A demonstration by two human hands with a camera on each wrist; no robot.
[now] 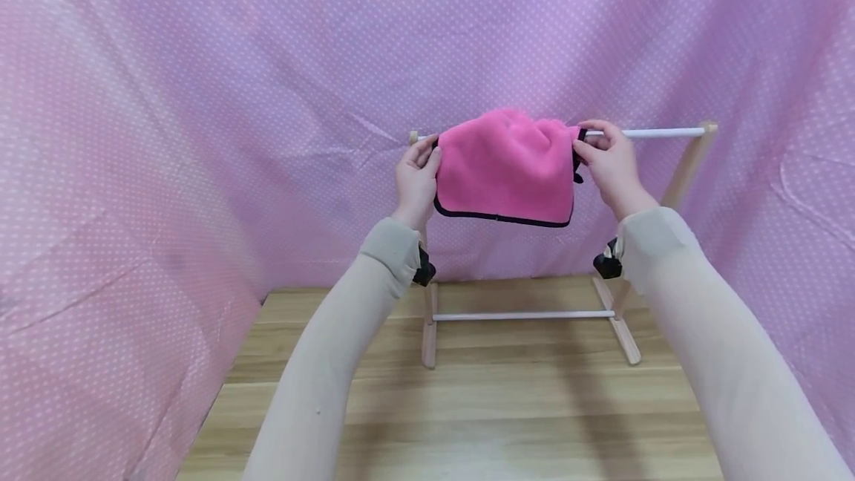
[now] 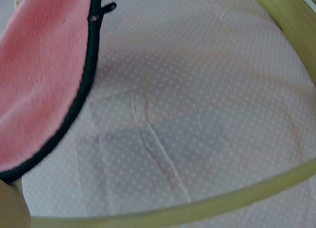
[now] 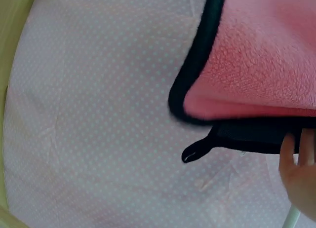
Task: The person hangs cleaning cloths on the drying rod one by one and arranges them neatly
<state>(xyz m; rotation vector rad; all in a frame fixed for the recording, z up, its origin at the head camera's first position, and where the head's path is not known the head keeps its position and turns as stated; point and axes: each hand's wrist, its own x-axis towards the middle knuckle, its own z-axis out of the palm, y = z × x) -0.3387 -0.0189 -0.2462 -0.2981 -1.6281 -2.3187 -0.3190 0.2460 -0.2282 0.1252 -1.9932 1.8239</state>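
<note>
We see the pink cloth (image 1: 501, 169) at the upper bar (image 1: 668, 133) of a wooden rack (image 1: 684, 165), nearer the rack's left end and covering much of the left half of that bar; we cannot tell how much of its weight the bar carries. Its top bunches into soft folds above the bar, while its front hangs fairly smooth, the black edging (image 1: 497, 217) along the bottom sloping slightly down to the right, well above the lower bar (image 1: 524, 315). Our left hand (image 1: 415, 182) pinches the cloth's left edge between thumb and bent fingers, close to the bar's left end. Our right hand (image 1: 613, 168) likewise has thumb and fingers closed on the upper part of the right edge, just beside the bar. In the right wrist view we find a small black loop (image 3: 195, 150) sticking out beside a rounded corner of the cloth. The rack stands near the back edge of the wood-grained bench (image 1: 501, 407), its two feet apart. Beige sleeves (image 1: 314, 377) cover both our arms, and a pink dotted curtain (image 1: 300, 58) hangs beyond the bench's back and left edges.
</note>
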